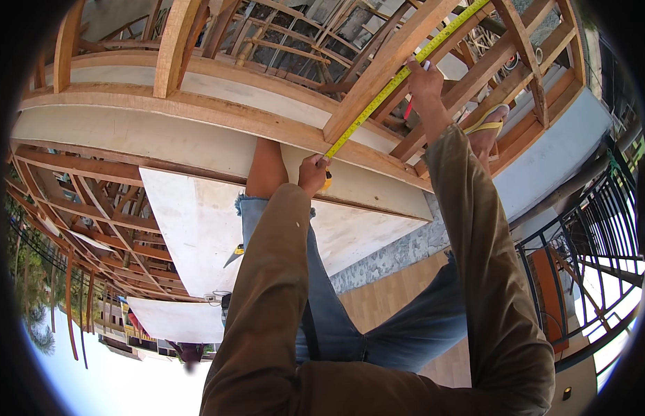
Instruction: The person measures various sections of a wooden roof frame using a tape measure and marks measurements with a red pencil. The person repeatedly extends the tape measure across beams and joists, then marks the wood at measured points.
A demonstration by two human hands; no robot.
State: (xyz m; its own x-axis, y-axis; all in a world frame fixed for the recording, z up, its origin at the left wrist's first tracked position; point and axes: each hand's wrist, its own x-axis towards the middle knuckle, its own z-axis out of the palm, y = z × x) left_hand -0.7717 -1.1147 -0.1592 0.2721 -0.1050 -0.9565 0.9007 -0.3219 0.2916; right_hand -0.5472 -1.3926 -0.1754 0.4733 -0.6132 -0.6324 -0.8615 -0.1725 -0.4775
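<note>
A yellow tape measure is drawn out along a wooden beam, slanting up and to the right past the picture's top edge. My left hand is closed at the near end of the blade, by the edge of the curved frame; a bit of yellow case peeks out beside the fingers. Farther along, my right hand is closed at the blade's right edge. A slim red stick pokes out below its fingers; its exact kind is unclear.
Wooden joists with open gaps lie ahead. A pale panel covers framing on the left. My sandalled foot rests among the joists at right. A yellow-handled pointed tool lies by my leg. Black metal railing stands at right.
</note>
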